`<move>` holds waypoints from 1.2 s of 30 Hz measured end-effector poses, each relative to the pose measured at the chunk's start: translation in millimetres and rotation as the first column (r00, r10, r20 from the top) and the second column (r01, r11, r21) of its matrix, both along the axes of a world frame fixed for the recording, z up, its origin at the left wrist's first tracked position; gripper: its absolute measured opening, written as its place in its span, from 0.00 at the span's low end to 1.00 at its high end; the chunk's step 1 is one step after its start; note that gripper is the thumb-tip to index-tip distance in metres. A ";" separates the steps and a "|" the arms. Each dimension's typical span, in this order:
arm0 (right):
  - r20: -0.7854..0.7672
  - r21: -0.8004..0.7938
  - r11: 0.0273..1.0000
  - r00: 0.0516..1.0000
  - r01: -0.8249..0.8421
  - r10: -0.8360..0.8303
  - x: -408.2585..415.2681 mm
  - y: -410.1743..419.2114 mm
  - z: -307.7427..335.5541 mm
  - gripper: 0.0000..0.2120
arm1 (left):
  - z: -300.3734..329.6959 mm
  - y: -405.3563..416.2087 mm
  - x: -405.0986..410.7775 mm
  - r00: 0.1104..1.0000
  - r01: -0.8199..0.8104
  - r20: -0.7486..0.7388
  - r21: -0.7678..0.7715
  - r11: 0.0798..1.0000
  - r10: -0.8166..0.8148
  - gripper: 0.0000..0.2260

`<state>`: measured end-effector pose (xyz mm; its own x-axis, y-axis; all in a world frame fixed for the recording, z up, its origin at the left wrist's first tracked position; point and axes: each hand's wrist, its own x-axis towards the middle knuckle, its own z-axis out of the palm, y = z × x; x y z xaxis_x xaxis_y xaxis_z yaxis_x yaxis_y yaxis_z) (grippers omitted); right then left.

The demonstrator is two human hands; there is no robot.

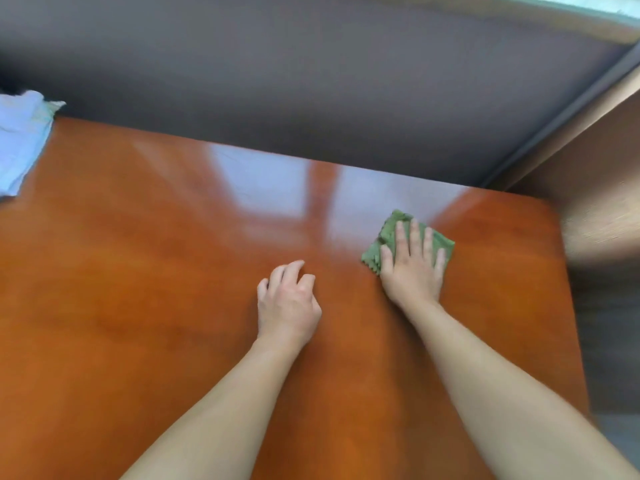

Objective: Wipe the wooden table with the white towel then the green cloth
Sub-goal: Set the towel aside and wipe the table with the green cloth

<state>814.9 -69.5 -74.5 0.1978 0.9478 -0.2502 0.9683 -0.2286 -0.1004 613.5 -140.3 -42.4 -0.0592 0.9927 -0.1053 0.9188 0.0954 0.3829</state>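
Note:
The glossy reddish wooden table (156,289) fills most of the view. A small folded green cloth (389,233) lies on it toward the far right, and my right hand (414,268) presses flat on top of it, fingers spread, covering most of it. To the left of that, my left hand (287,303) rests on the bare wood with fingers loosely curled, holding nothing. The white towel (20,140) lies crumpled at the table's far left corner, away from both hands.
A dark grey wall panel (311,81) runs along the table's far edge. A brown wooden cabinet side (595,174) stands beyond the right edge, with dark floor (609,341) beside the table. The picture is slightly blurred by motion.

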 end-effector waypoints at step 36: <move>-0.048 0.063 0.802 0.801 -0.594 0.597 -222.0 -50.8 -6.6 0.29 | 8.4 -89.5 -210.5 0.950 -0.289 -0.135 -0.042 0.956 0.281 0.11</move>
<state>593.0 -120.3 -81.1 -0.4236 0.8836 -0.1997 0.9036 0.3968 -0.1613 402.9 -229.8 -34.0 -0.3557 0.9244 -0.1377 0.8903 0.3800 0.2509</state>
